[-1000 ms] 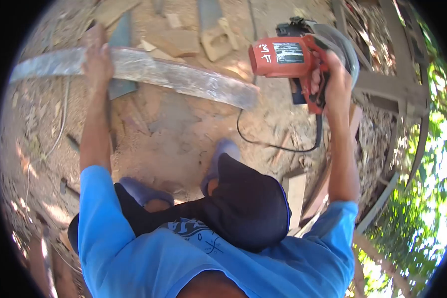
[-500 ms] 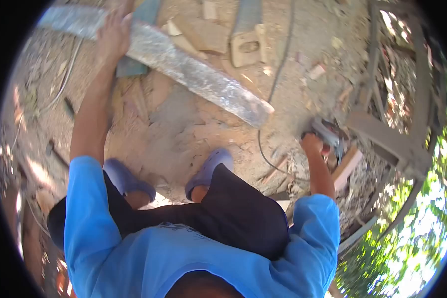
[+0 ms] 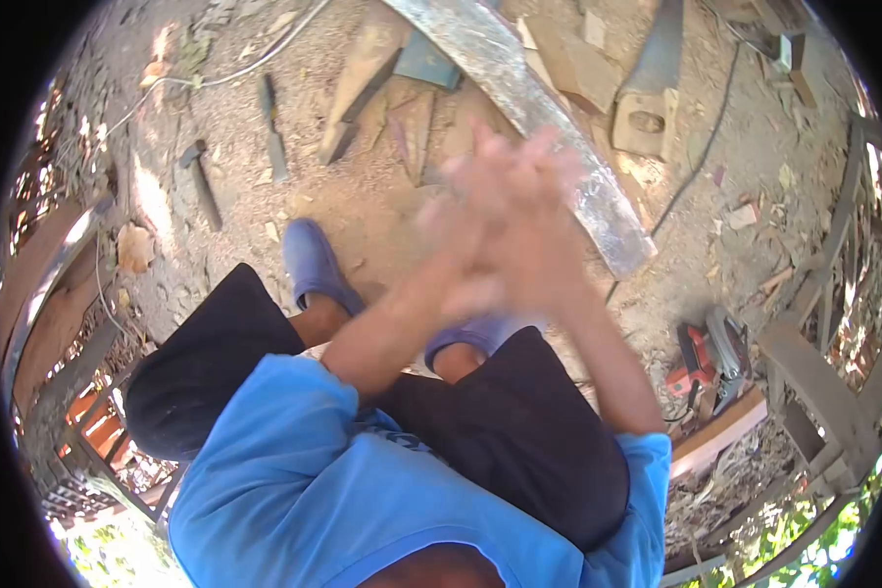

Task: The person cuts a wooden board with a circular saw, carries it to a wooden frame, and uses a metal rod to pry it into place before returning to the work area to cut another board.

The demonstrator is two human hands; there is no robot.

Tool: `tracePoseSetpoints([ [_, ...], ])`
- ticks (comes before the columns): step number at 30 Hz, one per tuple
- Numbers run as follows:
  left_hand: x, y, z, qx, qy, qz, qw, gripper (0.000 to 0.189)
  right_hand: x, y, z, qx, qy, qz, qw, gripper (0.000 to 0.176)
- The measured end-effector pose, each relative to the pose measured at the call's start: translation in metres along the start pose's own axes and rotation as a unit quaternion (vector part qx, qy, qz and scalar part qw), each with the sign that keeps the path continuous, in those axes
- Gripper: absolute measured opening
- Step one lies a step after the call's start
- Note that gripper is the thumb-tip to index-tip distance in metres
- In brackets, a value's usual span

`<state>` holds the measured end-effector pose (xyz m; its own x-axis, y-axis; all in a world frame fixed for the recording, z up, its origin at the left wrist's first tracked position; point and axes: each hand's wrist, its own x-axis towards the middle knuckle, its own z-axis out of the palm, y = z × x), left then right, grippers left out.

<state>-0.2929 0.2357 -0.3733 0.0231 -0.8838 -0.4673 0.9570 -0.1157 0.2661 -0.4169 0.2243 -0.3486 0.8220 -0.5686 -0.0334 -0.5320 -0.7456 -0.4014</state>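
My left hand (image 3: 465, 220) and my right hand (image 3: 534, 196) are up in front of me, touching or overlapping, palms close together. Both are smeared by motion, so their fingers are unclear, and no object shows between them. Beyond them the long grey-silver board (image 3: 593, 181) lies slantwise on the ground, partly covered by the hands. The red and grey power tool (image 3: 712, 361) rests on the ground to the right, apart from my right hand.
A hammer (image 3: 201, 186) and a chisel-like tool (image 3: 272, 127) lie at left. A handsaw (image 3: 647, 108) lies beyond the board, near wood pieces (image 3: 568, 64) and a dark cable (image 3: 701, 162). Wooden frames (image 3: 823, 377) stand at right; a wood block (image 3: 720, 431) lies by the power tool.
My left hand has left the board and my right hand has left the power tool; both have come together in the middle. The view has shifted, showing more ground at left.
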Motion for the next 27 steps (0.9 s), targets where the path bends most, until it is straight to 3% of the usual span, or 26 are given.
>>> tracePoseSetpoints([
  [1,-0.027,0.0,0.008,-0.045,-0.031,-0.052,0.997,0.101,0.01,0.01,0.009,0.021,-0.025,0.04,0.999,0.058],
  [2,-0.045,0.005,0.019,-0.057,-0.067,-0.026,0.996,0.103,0.011,0.045,-0.009,0.119,-0.031,0.142,0.982,0.057],
  [4,-0.086,0.049,0.04,-0.051,-0.121,0.031,0.991,0.101,0.003,0.106,-0.009,0.075,0.243,0.224,0.941,0.056],
  [5,-0.104,0.071,0.048,-0.032,-0.178,0.081,0.98,0.1,-0.017,0.137,-0.006,-0.048,0.268,0.222,0.936,0.057],
  [7,-0.139,0.113,0.068,0.04,-0.246,0.205,0.947,0.094,-0.038,0.14,-0.014,-0.09,0.259,0.228,0.934,0.055],
  [10,-0.185,0.152,0.083,0.067,-0.278,0.326,0.901,0.089,-0.056,0.134,0.021,-0.032,0.177,0.274,0.945,0.067],
  [17,-0.216,0.138,0.088,0.038,-0.25,0.422,0.87,0.077,-0.058,0.113,0.088,-0.082,0.085,0.282,0.952,0.079],
  [19,-0.211,0.123,0.082,-0.023,-0.22,0.451,0.865,0.074,-0.06,0.113,0.088,-0.094,0.087,0.275,0.953,0.077],
  [22,-0.205,0.105,0.073,-0.209,-0.116,0.555,0.797,0.087,-0.064,0.115,0.088,-0.105,0.082,0.266,0.955,0.076],
  [27,-0.199,0.11,0.074,-0.086,-0.172,0.542,0.818,0.084,-0.061,0.115,0.089,-0.106,0.083,0.267,0.954,0.075],
])
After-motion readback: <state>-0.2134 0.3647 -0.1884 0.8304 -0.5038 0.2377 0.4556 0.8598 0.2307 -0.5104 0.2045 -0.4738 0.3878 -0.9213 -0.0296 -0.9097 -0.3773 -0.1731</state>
